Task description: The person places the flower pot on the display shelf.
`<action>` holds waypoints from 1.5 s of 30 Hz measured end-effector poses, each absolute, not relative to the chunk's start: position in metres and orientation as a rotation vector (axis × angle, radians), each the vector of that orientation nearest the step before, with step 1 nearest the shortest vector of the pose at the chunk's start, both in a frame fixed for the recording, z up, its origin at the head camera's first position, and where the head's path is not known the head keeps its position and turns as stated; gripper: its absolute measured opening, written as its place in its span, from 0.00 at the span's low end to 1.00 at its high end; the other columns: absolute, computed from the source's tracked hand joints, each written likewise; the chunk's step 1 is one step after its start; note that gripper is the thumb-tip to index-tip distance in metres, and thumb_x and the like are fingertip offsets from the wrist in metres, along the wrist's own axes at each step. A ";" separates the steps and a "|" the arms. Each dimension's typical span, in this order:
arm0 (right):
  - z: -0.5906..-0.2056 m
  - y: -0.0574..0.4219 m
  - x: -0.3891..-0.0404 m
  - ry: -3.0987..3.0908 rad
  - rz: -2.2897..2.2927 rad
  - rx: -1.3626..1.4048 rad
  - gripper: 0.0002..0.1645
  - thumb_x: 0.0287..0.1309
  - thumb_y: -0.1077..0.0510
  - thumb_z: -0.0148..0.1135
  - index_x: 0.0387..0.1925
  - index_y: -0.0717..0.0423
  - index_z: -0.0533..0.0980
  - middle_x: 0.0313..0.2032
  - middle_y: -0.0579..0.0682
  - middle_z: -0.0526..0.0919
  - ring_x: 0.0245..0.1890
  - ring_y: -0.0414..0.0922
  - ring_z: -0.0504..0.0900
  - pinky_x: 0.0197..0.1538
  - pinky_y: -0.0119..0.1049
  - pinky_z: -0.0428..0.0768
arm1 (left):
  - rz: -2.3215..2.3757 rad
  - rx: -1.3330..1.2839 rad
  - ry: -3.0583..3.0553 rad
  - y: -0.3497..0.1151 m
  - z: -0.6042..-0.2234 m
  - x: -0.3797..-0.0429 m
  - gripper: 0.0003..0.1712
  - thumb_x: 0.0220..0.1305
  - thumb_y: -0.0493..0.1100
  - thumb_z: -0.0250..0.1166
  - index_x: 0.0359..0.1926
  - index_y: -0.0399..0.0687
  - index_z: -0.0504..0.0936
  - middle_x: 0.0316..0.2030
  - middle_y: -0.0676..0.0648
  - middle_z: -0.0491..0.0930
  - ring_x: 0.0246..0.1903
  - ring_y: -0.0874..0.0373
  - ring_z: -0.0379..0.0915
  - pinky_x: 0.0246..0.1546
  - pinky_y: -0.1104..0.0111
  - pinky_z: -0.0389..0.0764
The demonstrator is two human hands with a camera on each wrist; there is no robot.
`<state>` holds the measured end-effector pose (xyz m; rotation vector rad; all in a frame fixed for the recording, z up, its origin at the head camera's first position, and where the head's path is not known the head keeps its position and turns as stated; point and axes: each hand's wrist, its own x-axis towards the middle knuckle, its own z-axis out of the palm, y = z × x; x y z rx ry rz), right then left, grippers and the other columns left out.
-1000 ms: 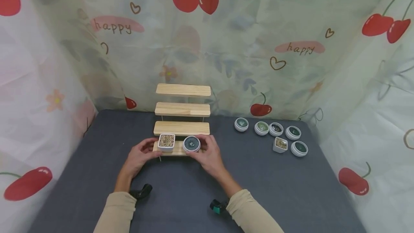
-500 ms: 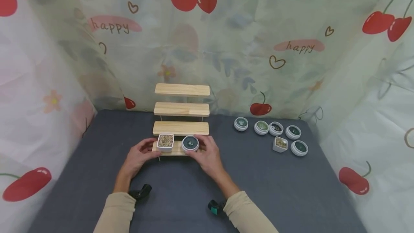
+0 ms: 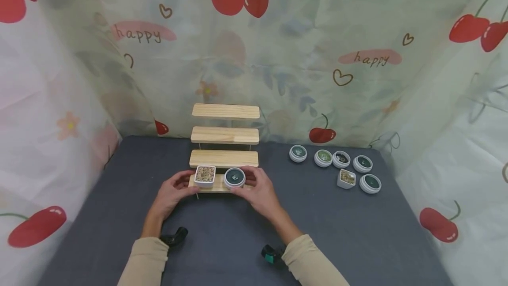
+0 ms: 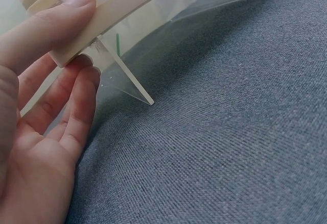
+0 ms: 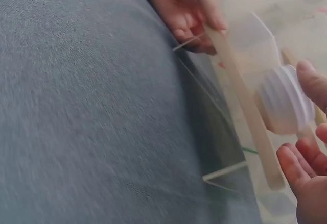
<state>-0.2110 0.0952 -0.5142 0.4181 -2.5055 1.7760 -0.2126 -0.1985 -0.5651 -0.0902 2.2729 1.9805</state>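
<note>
A tiered display stand (image 3: 224, 159) has pale wooden boards on clear supports. On its lowest board (image 3: 218, 184) sit a square white pot (image 3: 204, 176) with a speckled, gravel-like top and, to its right, a round white pot (image 3: 234, 177) with a dark green top. My left hand (image 3: 170, 193) grips the left end of that board, thumb (image 4: 76, 9) above and fingertips (image 4: 84, 71) below. Around the right side of the round pot, my right hand (image 3: 259, 192) curls with its thumb in front and index finger behind. The ribbed pot side (image 5: 286, 99) shows in the right wrist view.
Several round white pots (image 3: 323, 158) with green or dark tops stand on the grey cloth at the back right, with another square pot (image 3: 346, 179) among them. A patterned curtain (image 3: 285, 65) hangs right behind the stand. Black wrist straps (image 3: 174, 236) sit at both wrists.
The hands, stand and pots stay in the same places relative to each other. Only the head view shifts slightly.
</note>
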 end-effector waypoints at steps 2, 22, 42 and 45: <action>-0.512 0.101 -0.211 -2.507 1.776 0.409 0.40 0.45 0.56 0.84 0.61 0.53 0.76 0.53 0.55 0.79 0.53 0.51 0.83 0.56 0.39 0.84 | 1.978 -0.089 2.276 -0.198 -0.566 -0.212 0.44 0.53 0.44 0.81 0.69 0.44 0.72 0.60 0.39 0.76 0.48 0.67 0.78 0.46 0.76 0.81; -0.494 0.192 -0.255 -2.510 1.317 0.164 0.48 0.48 0.47 0.82 0.68 0.55 0.70 0.61 0.59 0.75 0.62 0.55 0.75 0.62 0.55 0.77 | 1.988 -0.084 2.268 -0.200 -0.566 -0.212 0.43 0.55 0.44 0.80 0.69 0.44 0.72 0.59 0.40 0.77 0.48 0.66 0.78 0.46 0.76 0.81; -0.533 0.227 -0.306 -2.500 1.366 -0.043 0.66 0.47 0.48 0.82 0.78 0.60 0.52 0.74 0.66 0.59 0.75 0.61 0.58 0.77 0.57 0.57 | 1.991 -0.096 2.262 -0.199 -0.565 -0.212 0.43 0.54 0.44 0.80 0.69 0.45 0.72 0.60 0.40 0.76 0.48 0.66 0.78 0.46 0.76 0.81; -0.544 0.229 -0.312 -2.446 1.450 -0.072 0.67 0.48 0.49 0.81 0.79 0.62 0.50 0.75 0.68 0.58 0.77 0.61 0.58 0.78 0.54 0.57 | 1.987 -0.106 2.264 -0.199 -0.565 -0.211 0.43 0.54 0.44 0.80 0.69 0.45 0.72 0.61 0.39 0.76 0.49 0.65 0.78 0.47 0.76 0.81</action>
